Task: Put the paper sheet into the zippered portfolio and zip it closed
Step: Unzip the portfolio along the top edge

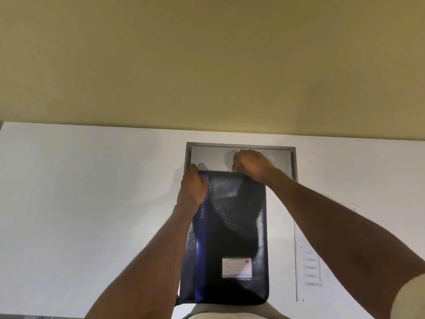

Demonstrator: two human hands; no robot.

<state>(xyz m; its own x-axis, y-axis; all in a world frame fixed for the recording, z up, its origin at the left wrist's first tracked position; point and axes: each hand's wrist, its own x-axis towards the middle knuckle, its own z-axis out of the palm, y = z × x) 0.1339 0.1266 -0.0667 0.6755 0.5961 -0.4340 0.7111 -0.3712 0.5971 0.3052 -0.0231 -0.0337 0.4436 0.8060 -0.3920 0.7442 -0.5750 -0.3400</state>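
Note:
A dark navy zippered portfolio [232, 226] with a blue stripe and a white label lies lengthwise on the white table [92, 203]. My left hand [193, 187] grips its far left corner. My right hand [251, 165] pinches the small metal zipper pull [232, 171] on the far edge, a little right of the middle. A white paper sheet [322, 249] with faint print lies flat on the table to the right of the portfolio, partly under my right forearm.
A grey recessed panel [213, 155] sits in the tabletop just beyond the portfolio. A yellow wall [207, 65] rises behind the table's far edge. White tabletop extends to the left of the portfolio.

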